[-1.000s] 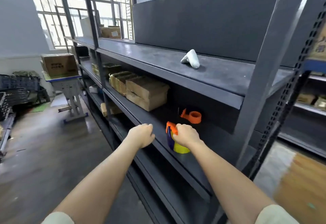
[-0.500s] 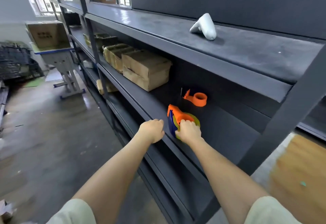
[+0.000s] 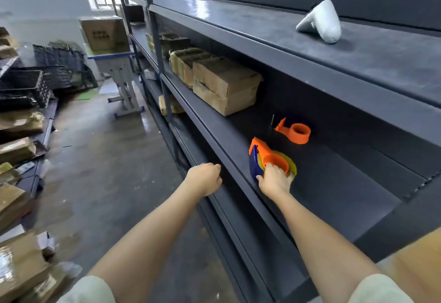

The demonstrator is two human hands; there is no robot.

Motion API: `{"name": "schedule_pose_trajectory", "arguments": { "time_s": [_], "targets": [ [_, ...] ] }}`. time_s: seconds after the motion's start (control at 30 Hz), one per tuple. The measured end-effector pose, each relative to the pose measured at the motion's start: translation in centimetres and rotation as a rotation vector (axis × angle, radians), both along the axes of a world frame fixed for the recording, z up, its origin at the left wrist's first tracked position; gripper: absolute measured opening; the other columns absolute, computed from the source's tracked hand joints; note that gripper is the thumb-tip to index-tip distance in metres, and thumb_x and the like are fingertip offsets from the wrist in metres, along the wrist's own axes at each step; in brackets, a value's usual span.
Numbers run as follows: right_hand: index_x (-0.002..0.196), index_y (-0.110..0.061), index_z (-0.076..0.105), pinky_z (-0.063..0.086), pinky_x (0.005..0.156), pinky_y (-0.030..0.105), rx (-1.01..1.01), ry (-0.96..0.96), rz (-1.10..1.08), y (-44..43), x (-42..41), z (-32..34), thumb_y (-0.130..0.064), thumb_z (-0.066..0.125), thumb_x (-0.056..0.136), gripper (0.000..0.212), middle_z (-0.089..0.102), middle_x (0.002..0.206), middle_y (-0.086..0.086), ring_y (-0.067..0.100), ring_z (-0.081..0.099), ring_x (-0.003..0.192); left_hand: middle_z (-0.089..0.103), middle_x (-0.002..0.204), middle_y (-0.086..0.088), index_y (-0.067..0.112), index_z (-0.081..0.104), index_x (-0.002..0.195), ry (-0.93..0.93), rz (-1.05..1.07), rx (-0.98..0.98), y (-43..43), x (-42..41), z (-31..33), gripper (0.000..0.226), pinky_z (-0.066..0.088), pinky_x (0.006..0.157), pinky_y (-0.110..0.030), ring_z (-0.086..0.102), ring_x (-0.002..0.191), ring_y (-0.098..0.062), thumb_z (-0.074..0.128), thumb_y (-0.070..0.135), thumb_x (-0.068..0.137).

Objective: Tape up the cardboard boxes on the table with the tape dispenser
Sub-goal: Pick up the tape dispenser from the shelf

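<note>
An orange and blue tape dispenser [image 3: 265, 157] with a yellow-green roll lies on the middle shelf [image 3: 229, 135] of a dark metal rack. My right hand [image 3: 274, 180] grips it from the near side, fingers curled round the roll. My left hand [image 3: 205, 178] hovers beside the shelf's front edge, fingers curled, holding nothing. A second orange dispenser [image 3: 294, 132] without tape sits further back on the same shelf. A cardboard box [image 3: 105, 34] stands on a small table [image 3: 117, 69] at the far left end of the rack.
Stacked cardboard boxes [image 3: 224, 85] fill the shelf beyond the dispensers. A white handheld device [image 3: 321, 22] lies on the upper shelf. Black crates [image 3: 47, 69] and flattened cartons [image 3: 19, 135] line the left side of the aisle. The grey floor [image 3: 107, 159] runs between.
The view has swung closer and down toward the shelf. My right hand has tipped the dispenser over onto its side and still grips it. My left hand stays by the shelf edge.
</note>
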State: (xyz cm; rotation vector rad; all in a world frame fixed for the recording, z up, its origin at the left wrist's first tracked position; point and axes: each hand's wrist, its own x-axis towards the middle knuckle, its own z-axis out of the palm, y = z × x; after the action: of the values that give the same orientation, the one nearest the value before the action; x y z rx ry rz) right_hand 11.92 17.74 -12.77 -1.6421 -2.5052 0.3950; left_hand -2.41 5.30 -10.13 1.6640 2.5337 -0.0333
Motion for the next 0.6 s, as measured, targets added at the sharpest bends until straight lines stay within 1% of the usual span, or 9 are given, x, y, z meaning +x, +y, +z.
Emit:
{"name": "schedule_pose_trajectory", "arguments": {
  "time_s": [0.07, 0.1, 0.2, 0.33, 0.4, 0.47, 0.5, 0.57, 0.6],
  "targets": [
    [0.135, -0.013, 0.041, 0.020, 0.110, 0.038, 0.007, 0.057, -0.011, -0.3, 0.0, 0.2, -0.032, 0.059, 0.089, 0.052, 0.059, 0.123, 0.004, 0.021, 0.048, 0.124, 0.056, 0.116, -0.009, 0.007, 0.050, 0.117, 0.037, 0.032, 0.021, -0.8, -0.5, 0.3, 0.031, 0.045, 0.080, -0.037, 0.054, 0.110, -0.028, 0.034, 0.023, 0.096],
    [0.134, -0.012, 0.042, 0.020, 0.110, 0.037, 0.003, 0.066, -0.003, -0.6, 0.0, 0.5, -0.032, 0.057, 0.091, 0.050, 0.059, 0.123, 0.004, 0.021, 0.048, 0.123, 0.057, 0.116, -0.008, 0.008, 0.050, 0.117, 0.060, 0.045, 0.027, -1.2, -0.7, 0.5, 0.030, 0.045, 0.078, -0.036, 0.054, 0.109, -0.028, 0.034, 0.023, 0.096],
    [0.126, -0.010, 0.047, 0.022, 0.109, 0.042, -0.008, 0.054, 0.093, -1.9, -0.4, 1.6, -0.034, 0.050, 0.095, 0.039, 0.058, 0.123, 0.006, 0.024, 0.050, 0.120, 0.057, 0.114, -0.007, 0.008, 0.050, 0.111, 0.152, 0.073, 0.035, -2.7, -1.3, 1.2, 0.026, 0.043, 0.074, -0.034, 0.055, 0.108, -0.026, 0.035, 0.023, 0.096],
    [0.114, -0.010, 0.050, 0.017, 0.111, 0.046, 0.036, 0.087, 0.266, -4.4, -2.0, 3.4, -0.033, 0.047, 0.096, 0.029, 0.060, 0.116, 0.005, 0.025, 0.052, 0.115, 0.058, 0.117, -0.007, 0.008, 0.050, 0.112, 0.191, 0.118, 0.054, -5.3, -1.9, 2.5, 0.028, 0.046, 0.077, -0.033, 0.054, 0.111, -0.027, 0.036, 0.025, 0.096],
    [0.109, -0.011, 0.050, 0.021, 0.109, 0.044, 0.026, 0.126, 0.357, -6.2, -3.3, 4.7, -0.033, 0.047, 0.096, 0.026, 0.060, 0.113, 0.005, 0.026, 0.052, 0.113, 0.058, 0.119, -0.007, 0.008, 0.051, 0.116, 0.132, 0.189, 0.082, -7.1, -2.2, 3.0, 0.031, 0.046, 0.081, -0.034, 0.054, 0.112, -0.027, 0.036, 0.026, 0.096],
    [0.097, -0.016, 0.045, 0.029, 0.105, 0.043, -0.015, 0.193, 0.461, -8.3, -4.8, 5.8, -0.034, 0.049, 0.095, 0.019, 0.060, 0.107, 0.007, 0.027, 0.054, 0.108, 0.059, 0.119, -0.007, 0.009, 0.053, 0.117, -0.003, 0.301, 0.148, -9.2, -2.6, 3.2, 0.033, 0.047, 0.085, -0.036, 0.055, 0.111, -0.028, 0.035, 0.028, 0.096],
    [0.093, -0.017, 0.041, 0.032, 0.102, 0.043, -0.047, 0.227, 0.513, -9.5, -5.6, 6.2, -0.034, 0.051, 0.094, 0.020, 0.060, 0.101, 0.007, 0.028, 0.054, 0.105, 0.060, 0.118, -0.009, 0.008, 0.055, 0.113, -0.086, 0.357, 0.194, -10.3, -2.6, 3.3, 0.033, 0.047, 0.085, -0.036, 0.056, 0.109, -0.029, 0.035, 0.029, 0.096],
    [0.090, -0.016, 0.041, 0.036, 0.096, 0.041, -0.106, 0.288, 0.616, -12.0, -7.2, 7.0, -0.034, 0.054, 0.093, 0.022, 0.056, 0.091, 0.004, 0.027, 0.056, 0.098, 0.062, 0.112, -0.014, 0.008, 0.056, 0.093, -0.258, 0.480, 0.304, -12.6, -3.1, 3.4, 0.035, 0.045, 0.082, -0.036, 0.057, 0.102, -0.031, 0.033, 0.034, 0.099],
    [0.089, -0.016, 0.042, 0.038, 0.092, 0.039, -0.126, 0.314, 0.665, -13.4, -8.1, 7.3, -0.034, 0.055, 0.092, 0.023, 0.054, 0.088, 0.002, 0.026, 0.055, 0.094, 0.063, 0.109, -0.015, 0.010, 0.053, 0.084, -0.345, 0.549, 0.358, -13.7, -3.5, 3.6, 0.038, 0.043, 0.079, -0.034, 0.057, 0.099, -0.031, 0.032, 0.038, 0.100]
  ]
}}
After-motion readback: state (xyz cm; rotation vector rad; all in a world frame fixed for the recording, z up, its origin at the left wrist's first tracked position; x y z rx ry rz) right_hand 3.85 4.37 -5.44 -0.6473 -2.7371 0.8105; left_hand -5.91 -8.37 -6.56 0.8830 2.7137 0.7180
